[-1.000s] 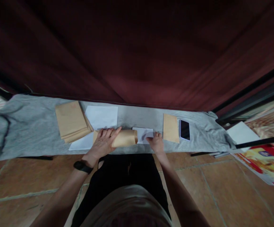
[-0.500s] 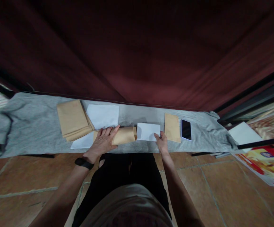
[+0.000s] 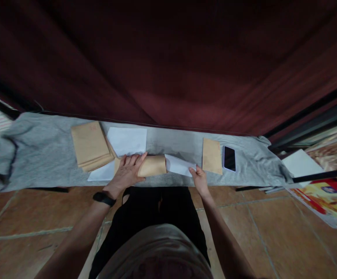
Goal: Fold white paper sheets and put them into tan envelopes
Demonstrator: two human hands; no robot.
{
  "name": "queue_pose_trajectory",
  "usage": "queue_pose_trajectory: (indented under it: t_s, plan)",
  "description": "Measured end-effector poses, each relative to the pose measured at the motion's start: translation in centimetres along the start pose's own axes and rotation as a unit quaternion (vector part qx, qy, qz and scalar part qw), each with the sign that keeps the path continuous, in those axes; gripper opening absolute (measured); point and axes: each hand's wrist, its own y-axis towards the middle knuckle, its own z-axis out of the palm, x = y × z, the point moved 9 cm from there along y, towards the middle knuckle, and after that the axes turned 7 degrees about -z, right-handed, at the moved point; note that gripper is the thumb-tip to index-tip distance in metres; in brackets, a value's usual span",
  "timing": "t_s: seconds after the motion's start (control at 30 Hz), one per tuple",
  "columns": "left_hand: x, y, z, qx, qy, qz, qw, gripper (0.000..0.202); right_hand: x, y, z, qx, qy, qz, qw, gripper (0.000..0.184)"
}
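My left hand [image 3: 129, 170] lies with spread fingers on a brown paper envelope [image 3: 153, 166], pressing it against the cloth. The envelope's mouth faces right and gapes a little. A folded white sheet of paper [image 3: 180, 166] is pinched at its right end by my right hand [image 3: 198, 176]. Its left end meets the envelope's mouth; whether the edge is inside I cannot tell. Left of my left hand sits a stack of brown envelopes [image 3: 89, 142], beside and partly over white sheets [image 3: 129, 140].
A single brown envelope [image 3: 212, 155] and a phone [image 3: 229, 159] lie to the right on the grey cloth [image 3: 252, 161]. A dark red curtain [image 3: 168, 77] hangs behind the narrow table. A colourful box [image 3: 329, 201] stands on the floor at right.
The folded paper has tilted and shifted slightly left, so its left end now meets the envelope's mouth. My left hand has stayed on the envelope.
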Motion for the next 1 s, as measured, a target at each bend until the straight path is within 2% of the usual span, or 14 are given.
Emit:
queue_pose_trajectory:
  t_s: [0.2, 0.37, 0.73, 0.87, 1.0]
  plan:
    - [-0.1, 0.0, -0.3, -0.016, 0.006, 0.001, 1.000, 0.116, -0.6, 1.7, -0.6, 0.078, -0.027, 0.049, 0.995, 0.028]
    - [-0.5, 0.0, -0.6, -0.022, 0.012, 0.012, 1.000, 0.115, -0.6, 2.2, 0.2, 0.117, -0.005, 0.075, 0.990, 0.026]
    - [-0.9, 0.1, -0.1, -0.022, 0.017, 0.034, 0.999, 0.117, -1.9, 1.0, 3.3, 0.095, 0.040, 0.125, 0.987, 0.037]
    - [-2.0, 0.3, 0.3, -0.012, -0.006, 0.052, 0.999, 0.118, -2.3, 0.3, 4.4, 0.084, 0.046, 0.145, 0.985, 0.040]
    - [-3.3, 0.8, 0.4, -0.009, -0.030, 0.064, 0.997, 0.118, -2.6, -0.1, 5.7, 0.074, 0.044, 0.154, 0.984, 0.036]
